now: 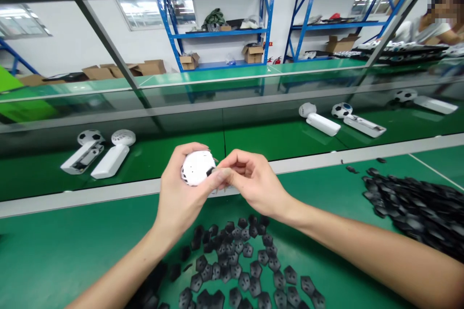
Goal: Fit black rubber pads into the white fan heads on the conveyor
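A white football-patterned shell (195,166) is cupped in my left hand (177,195), whose fingers wrap round its far and left sides. Dark patches show along the shell's lower left edge, and one black patch (210,171) sits at its right side. My right hand (253,181) pinches at that right edge, thumb and index finger pressed together. Whatever lies between those fingertips is hidden. Below both hands, many black pentagon pieces (244,281) with small holes are spread over the green worktop (108,231).
Beyond a pale rail (145,187), white handheld units with football-patterned heads lie on the green belt (250,130), two at left (113,157) and several at right (322,123). A heap of black pieces (424,207) covers the right worktop. A person (435,29) is at the far right.
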The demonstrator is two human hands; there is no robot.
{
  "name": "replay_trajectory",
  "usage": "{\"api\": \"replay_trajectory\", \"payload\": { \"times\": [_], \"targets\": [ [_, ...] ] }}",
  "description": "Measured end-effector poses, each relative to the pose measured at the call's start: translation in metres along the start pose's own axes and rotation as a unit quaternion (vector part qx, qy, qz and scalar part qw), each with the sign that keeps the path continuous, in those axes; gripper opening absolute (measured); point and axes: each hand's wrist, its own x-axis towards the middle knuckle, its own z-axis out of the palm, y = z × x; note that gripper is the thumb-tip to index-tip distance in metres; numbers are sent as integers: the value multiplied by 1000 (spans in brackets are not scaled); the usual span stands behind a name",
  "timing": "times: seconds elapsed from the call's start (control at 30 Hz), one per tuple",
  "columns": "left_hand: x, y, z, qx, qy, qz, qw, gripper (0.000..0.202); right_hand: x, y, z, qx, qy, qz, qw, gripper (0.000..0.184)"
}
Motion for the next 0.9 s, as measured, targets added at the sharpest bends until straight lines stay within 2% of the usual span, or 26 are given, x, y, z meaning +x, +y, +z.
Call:
{"api": "replay_trajectory", "payload": {
  "times": [0.1,0.27,0.33,0.5,0.6,0.67,0.73,0.83,0.9],
  "targets": [
    [2,-2,-1,-2,10,26,1000,41,-3,-5,2,-3,-15,14,1000,31],
    [4,-9,-3,-24,18,68,997,33,2,-12,-5,-15,-84,40,996,25],
    [5,-11,-3,-25,22,73,997,33,7,-12,-12,-42,-75,33,996,22],
    [9,-17,-6,-24,6,23,999,37,21,-12,-32,-95,25,20,995,20],
    [15,-20,-8,-36,4,-28,999,44,23,-19,-38,-171,-9,75,982,11],
    [20,-23,-7,-57,8,-61,996,49,20,-26,-38,-265,-58,113,956,12],
    [29,-26,-4,-100,12,-102,990,54,15,-31,-35,-363,-114,124,916,15],
    [45,-35,0,-192,44,-198,960,63,5,-31,-26,-469,-213,103,851,11],
    [56,-45,2,-232,54,-251,938,59,-2,-26,-19,-519,-272,75,807,8]
  ]
}}
